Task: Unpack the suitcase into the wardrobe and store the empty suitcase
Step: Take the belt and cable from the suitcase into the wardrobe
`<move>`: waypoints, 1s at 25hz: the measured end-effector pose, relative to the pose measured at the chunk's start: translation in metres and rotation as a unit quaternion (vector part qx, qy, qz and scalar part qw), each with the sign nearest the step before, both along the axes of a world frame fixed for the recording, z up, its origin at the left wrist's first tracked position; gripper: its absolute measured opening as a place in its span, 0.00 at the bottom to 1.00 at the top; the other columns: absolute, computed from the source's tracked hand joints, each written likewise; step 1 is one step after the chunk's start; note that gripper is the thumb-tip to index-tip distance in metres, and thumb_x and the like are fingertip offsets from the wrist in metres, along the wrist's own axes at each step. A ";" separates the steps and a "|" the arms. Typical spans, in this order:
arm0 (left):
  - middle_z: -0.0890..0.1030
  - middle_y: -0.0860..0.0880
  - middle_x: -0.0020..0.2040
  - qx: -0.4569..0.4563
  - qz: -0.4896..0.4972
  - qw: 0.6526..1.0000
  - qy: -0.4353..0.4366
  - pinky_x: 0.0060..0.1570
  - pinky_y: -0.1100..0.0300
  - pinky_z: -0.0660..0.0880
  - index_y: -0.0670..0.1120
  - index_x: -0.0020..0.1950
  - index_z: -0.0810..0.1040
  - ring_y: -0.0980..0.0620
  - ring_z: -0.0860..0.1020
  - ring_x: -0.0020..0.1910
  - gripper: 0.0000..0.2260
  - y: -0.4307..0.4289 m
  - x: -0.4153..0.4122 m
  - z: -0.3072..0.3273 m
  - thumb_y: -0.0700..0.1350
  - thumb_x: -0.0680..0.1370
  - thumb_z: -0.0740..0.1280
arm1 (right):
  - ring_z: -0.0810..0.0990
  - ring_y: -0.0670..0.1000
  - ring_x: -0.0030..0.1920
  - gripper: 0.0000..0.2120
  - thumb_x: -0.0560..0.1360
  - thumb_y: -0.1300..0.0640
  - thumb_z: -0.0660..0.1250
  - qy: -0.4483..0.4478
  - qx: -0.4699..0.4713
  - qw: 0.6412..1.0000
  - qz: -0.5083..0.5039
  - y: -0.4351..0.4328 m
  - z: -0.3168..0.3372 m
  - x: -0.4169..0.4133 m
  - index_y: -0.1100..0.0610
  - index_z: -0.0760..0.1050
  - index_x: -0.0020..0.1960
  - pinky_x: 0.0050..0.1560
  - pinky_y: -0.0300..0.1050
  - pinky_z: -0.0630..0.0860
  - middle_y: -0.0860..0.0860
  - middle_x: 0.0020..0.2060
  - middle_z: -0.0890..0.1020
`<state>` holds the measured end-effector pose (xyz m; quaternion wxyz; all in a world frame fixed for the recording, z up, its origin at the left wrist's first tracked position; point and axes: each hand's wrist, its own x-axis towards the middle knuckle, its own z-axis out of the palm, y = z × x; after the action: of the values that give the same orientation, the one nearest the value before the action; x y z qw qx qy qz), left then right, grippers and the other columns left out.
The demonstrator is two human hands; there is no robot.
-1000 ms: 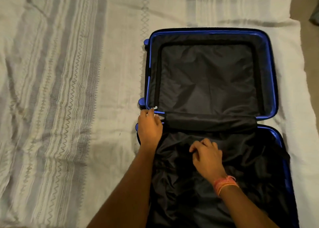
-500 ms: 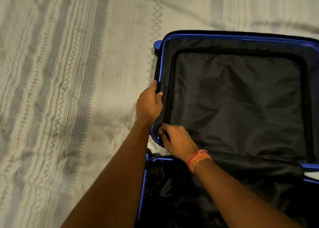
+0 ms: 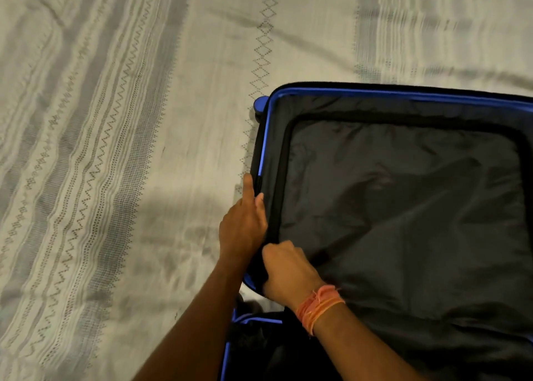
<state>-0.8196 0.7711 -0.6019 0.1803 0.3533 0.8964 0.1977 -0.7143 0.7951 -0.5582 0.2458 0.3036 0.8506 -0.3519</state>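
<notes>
Suitcase (image 3: 375, 92) open on the bed (image 3: 115, 150): left hand (image 3: 242, 230) grips its blue edge, right hand (image 3: 288, 274) pinches the black lining (image 3: 403, 207) alongside.

A blue-rimmed suitcase (image 3: 375, 92) shows its black lining (image 3: 403, 207). The off-white bedspread (image 3: 115, 121) carries grey zigzag and diamond stripes; the wristband (image 3: 318, 305) is orange.

Both forearms are bare, no sleeves; orange-pink thread bands (image 3: 318, 304), frayed, circle the right wrist at lower centre.
</notes>
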 end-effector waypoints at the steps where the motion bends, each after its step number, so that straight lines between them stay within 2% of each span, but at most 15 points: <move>1: 0.79 0.44 0.41 -0.003 0.002 1.000 -0.003 0.38 0.48 0.77 0.45 0.78 0.51 0.45 0.77 0.36 0.25 0.000 0.001 0.000 0.50 0.83 0.51 | 0.74 0.63 0.58 0.14 0.76 0.60 0.64 0.011 0.021 0.999 0.029 -0.005 -0.001 0.003 0.61 0.70 0.61 0.56 0.51 0.73 0.62 0.58 0.74; 3: 0.79 0.46 0.39 0.000 0.004 1.000 -0.014 0.37 0.49 0.78 0.46 0.78 0.50 0.47 0.77 0.34 0.24 0.001 0.000 -0.001 0.51 0.83 0.50 | 0.74 0.62 0.58 0.16 0.76 0.62 0.62 0.024 0.051 0.996 0.068 -0.010 -0.011 0.013 0.61 0.68 0.63 0.58 0.52 0.72 0.62 0.58 0.74; 5: 0.77 0.48 0.37 0.009 0.004 1.000 -0.021 0.34 0.50 0.77 0.47 0.78 0.51 0.49 0.76 0.32 0.25 -0.001 -0.001 -0.003 0.53 0.82 0.48 | 0.75 0.60 0.56 0.20 0.70 0.66 0.65 0.061 0.072 0.991 0.091 -0.008 -0.023 0.027 0.60 0.70 0.61 0.58 0.49 0.73 0.61 0.55 0.75; 7: 0.75 0.51 0.35 0.004 -0.004 1.000 -0.024 0.32 0.54 0.75 0.47 0.78 0.49 0.51 0.75 0.31 0.27 -0.003 -0.001 -0.003 0.55 0.81 0.45 | 0.79 0.54 0.44 0.23 0.56 0.63 0.77 0.116 0.085 0.985 0.099 -0.005 -0.031 0.035 0.56 0.77 0.49 0.44 0.40 0.78 0.55 0.44 0.79; 8: 0.74 0.52 0.35 -0.005 -0.013 0.999 -0.028 0.33 0.56 0.74 0.48 0.78 0.47 0.53 0.74 0.32 0.28 -0.004 -0.002 -0.002 0.56 0.80 0.43 | 0.80 0.51 0.39 0.23 0.50 0.60 0.79 0.147 0.111 0.977 0.110 0.001 -0.032 0.036 0.54 0.78 0.44 0.38 0.37 0.78 0.52 0.39 0.78; 9: 0.73 0.52 0.36 -0.015 -0.019 0.999 -0.032 0.33 0.59 0.72 0.48 0.78 0.45 0.55 0.73 0.32 0.29 -0.004 -0.002 -0.001 0.57 0.79 0.42 | 0.79 0.51 0.38 0.22 0.50 0.60 0.79 0.183 0.139 0.967 0.110 0.014 -0.035 0.034 0.54 0.77 0.41 0.35 0.37 0.78 0.51 0.38 0.77; 12: 0.72 0.54 0.39 -0.061 -0.023 0.997 -0.043 0.33 0.66 0.66 0.50 0.78 0.41 0.59 0.70 0.33 0.29 0.000 -0.002 0.002 0.58 0.78 0.41 | 0.76 0.56 0.39 0.15 0.60 0.69 0.74 0.230 0.189 0.954 0.045 0.089 -0.042 0.000 0.58 0.74 0.42 0.36 0.46 0.77 0.55 0.39 0.75; 14: 0.76 0.51 0.50 -0.085 -0.020 0.996 -0.019 0.37 0.64 0.71 0.49 0.78 0.45 0.56 0.73 0.38 0.27 0.005 0.002 0.007 0.55 0.81 0.44 | 0.76 0.60 0.42 0.09 0.68 0.70 0.70 0.219 0.237 0.946 -0.010 0.144 -0.039 -0.029 0.61 0.74 0.45 0.40 0.49 0.75 0.58 0.42 0.76; 16: 0.71 0.43 0.67 -0.081 -0.046 0.993 0.078 0.45 0.56 0.77 0.44 0.77 0.52 0.47 0.76 0.53 0.27 0.022 -0.006 0.008 0.51 0.81 0.53 | 0.75 0.61 0.50 0.07 0.75 0.66 0.64 0.191 0.242 0.951 -0.023 0.179 -0.039 -0.053 0.62 0.74 0.53 0.49 0.50 0.72 0.59 0.50 0.76; 18: 0.58 0.37 0.75 -0.047 -0.105 0.981 0.158 0.55 0.47 0.76 0.41 0.76 0.57 0.38 0.69 0.67 0.28 0.063 -0.026 0.005 0.49 0.79 0.58 | 0.74 0.61 0.54 0.09 0.76 0.65 0.62 0.163 0.236 0.958 -0.006 0.196 -0.041 -0.065 0.62 0.73 0.56 0.53 0.50 0.69 0.60 0.54 0.75; 21: 0.48 0.39 0.78 -0.039 -0.166 0.972 0.163 0.63 0.42 0.70 0.46 0.75 0.62 0.36 0.59 0.73 0.26 0.123 -0.063 -0.005 0.56 0.79 0.57 | 0.72 0.63 0.56 0.10 0.74 0.64 0.62 0.151 0.275 0.949 -0.005 0.216 -0.040 -0.075 0.63 0.73 0.56 0.55 0.52 0.68 0.61 0.55 0.73; 23: 0.47 0.41 0.78 -0.055 -0.167 0.966 0.190 0.60 0.44 0.71 0.52 0.73 0.64 0.37 0.59 0.73 0.26 0.133 -0.068 -0.015 0.62 0.78 0.56 | 0.72 0.63 0.57 0.11 0.75 0.64 0.61 0.125 0.286 0.949 -0.037 0.234 -0.036 -0.079 0.62 0.74 0.57 0.57 0.52 0.68 0.61 0.56 0.74; 25: 0.47 0.41 0.78 -0.058 -0.170 0.958 0.222 0.60 0.45 0.71 0.55 0.72 0.65 0.38 0.59 0.74 0.23 0.125 -0.068 -0.021 0.61 0.79 0.56 | 0.74 0.63 0.58 0.12 0.75 0.63 0.62 0.094 0.294 0.949 -0.055 0.252 -0.030 -0.073 0.62 0.75 0.57 0.57 0.52 0.70 0.61 0.57 0.76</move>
<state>-0.8874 0.8957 -0.6233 0.0275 0.5243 0.8507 0.0280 -0.7869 1.0469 -0.5881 0.0446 0.3740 0.9178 -0.1259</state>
